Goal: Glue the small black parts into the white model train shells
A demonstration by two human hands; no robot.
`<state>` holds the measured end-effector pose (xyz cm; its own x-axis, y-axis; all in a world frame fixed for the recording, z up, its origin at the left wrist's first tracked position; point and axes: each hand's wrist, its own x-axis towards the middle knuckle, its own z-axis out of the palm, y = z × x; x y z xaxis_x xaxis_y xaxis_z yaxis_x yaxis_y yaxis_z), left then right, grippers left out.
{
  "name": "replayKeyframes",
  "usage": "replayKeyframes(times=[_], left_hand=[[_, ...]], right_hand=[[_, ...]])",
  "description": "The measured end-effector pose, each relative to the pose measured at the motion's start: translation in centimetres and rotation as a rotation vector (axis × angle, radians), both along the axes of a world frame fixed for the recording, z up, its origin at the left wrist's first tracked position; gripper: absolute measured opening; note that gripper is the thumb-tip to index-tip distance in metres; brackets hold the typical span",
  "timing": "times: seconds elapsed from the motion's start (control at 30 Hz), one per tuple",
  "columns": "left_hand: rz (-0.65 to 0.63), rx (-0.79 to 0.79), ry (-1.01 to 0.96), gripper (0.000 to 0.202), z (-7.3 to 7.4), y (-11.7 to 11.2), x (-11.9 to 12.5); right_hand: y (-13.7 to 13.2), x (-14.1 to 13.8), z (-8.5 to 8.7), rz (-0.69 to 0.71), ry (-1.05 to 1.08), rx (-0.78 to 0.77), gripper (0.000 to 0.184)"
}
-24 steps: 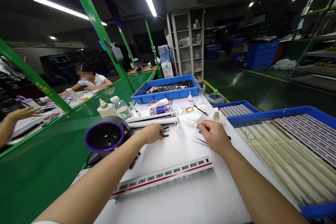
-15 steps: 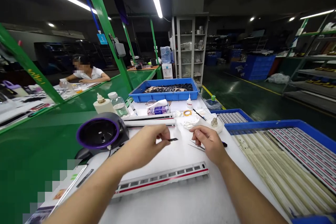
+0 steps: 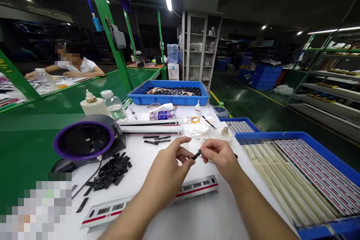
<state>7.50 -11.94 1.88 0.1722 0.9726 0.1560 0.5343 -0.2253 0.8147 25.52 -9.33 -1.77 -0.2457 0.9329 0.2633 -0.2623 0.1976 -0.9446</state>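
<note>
Between my two hands is a small black strip [image 3: 197, 155], tilted up to the right. The thumb and a finger of my left hand [image 3: 171, 165] pinch its lower end, the index finger raised. My right hand [image 3: 221, 155] closes thumb and fingertips on the upper end. A dark tip of a slim tool [image 3: 236, 156], seemingly tweezers, sticks out behind the right hand; the rest is mostly hidden. Below lies a white model train car side [image 3: 197, 189] with a red stripe and window openings, partly covered by my left forearm. A heap of black strips [image 3: 112, 172] lies to the left.
More black strips [image 3: 156, 140] lie near two long white train bodies [image 3: 152, 130]. A purple-rimmed black bowl device [image 3: 84, 140], bottles [image 3: 113, 105] and crumpled tissue [image 3: 200, 132] stand around. Blue trays [image 3: 298, 135] are at right, another blue tray [image 3: 168, 99] behind. A co-worker [image 3: 81, 63] sits at left.
My right hand has come over to the black strip and now grips its other end. My left hand has shifted slightly right and down. The view has turned, showing the black heap.
</note>
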Motion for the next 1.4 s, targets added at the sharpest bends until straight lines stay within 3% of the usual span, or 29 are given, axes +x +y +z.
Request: replayKeyframes(times=[0.13,0.2,0.23,0.3,0.37,0.43,0.5,0.57,0.63,0.73,0.8,0.87,0.97,1.03,1.17,1.4], left_hand=[[-0.147,0.087,-0.024,0.046,0.0,-0.9,0.6],[-0.179,0.134,-0.049,0.045,0.0,-1.2,1.0],[-0.168,0.136,-0.066,0.043,0.0,-1.2,1.1],[-0.105,0.101,-0.077,0.038,-0.3,-0.9,1.0],[-0.040,0.069,0.021,0.033,-0.8,-0.2,0.5],[-0.011,0.077,0.216,0.032,-1.4,0.5,-0.4],[0.007,0.120,0.369,0.034,-1.7,1.0,-1.2],[0.028,0.171,0.362,0.031,-1.7,1.0,-1.7],[0.042,0.177,0.219,0.023,-1.2,0.7,-1.5],[0.067,0.026,-0.073,0.014,-0.4,0.2,-0.8],[0.077,-0.103,-0.245,0.015,-0.2,0.1,-0.3],[0.061,-0.179,-0.414,0.018,-0.3,0.2,0.0],[0.042,-0.195,-0.610,0.020,-0.9,0.6,0.1],[0.056,-0.190,-0.640,0.019,-1.3,0.7,0.2],[0.048,-0.203,-0.638,0.020,-1.3,0.5,0.5],[-0.148,-0.366,-0.860,0.030,-1.2,0.2,0.8]], right_hand=[[0.4,0.1,-0.5,0.305,0.208,-0.250,0.022],[0.3,0.1,-0.7,0.400,0.231,-0.289,0.023],[0.2,0.1,-0.6,0.369,0.229,-0.245,0.024],[-0.2,0.0,-0.4,0.159,0.151,-0.050,0.023],[-0.5,-0.1,-0.2,-0.105,-0.095,0.195,0.018],[-0.5,-0.2,-0.1,-0.245,-0.408,0.354,0.014],[-0.3,-0.2,-0.3,-0.240,-0.630,0.367,0.014],[0.1,-0.1,-0.8,-0.177,-0.783,0.299,0.014],[0.5,-0.1,-1.4,-0.130,-0.934,0.225,0.014],[0.8,0.0,-1.8,-0.193,-1.066,0.155,0.012],[0.7,0.1,-1.8,-0.295,-1.011,0.120,0.014],[0.4,0.0,-1.5,-0.313,-0.791,0.076,0.020],[-0.1,-0.2,-1.1,-0.111,-0.305,0.013,0.021],[-0.4,-0.3,-1.0,-0.002,-0.082,-0.001,0.021],[-0.5,-0.3,-0.8,0.011,0.100,-0.044,0.017],[-0.8,0.5,-0.2,0.249,0.334,-0.181,0.019]])
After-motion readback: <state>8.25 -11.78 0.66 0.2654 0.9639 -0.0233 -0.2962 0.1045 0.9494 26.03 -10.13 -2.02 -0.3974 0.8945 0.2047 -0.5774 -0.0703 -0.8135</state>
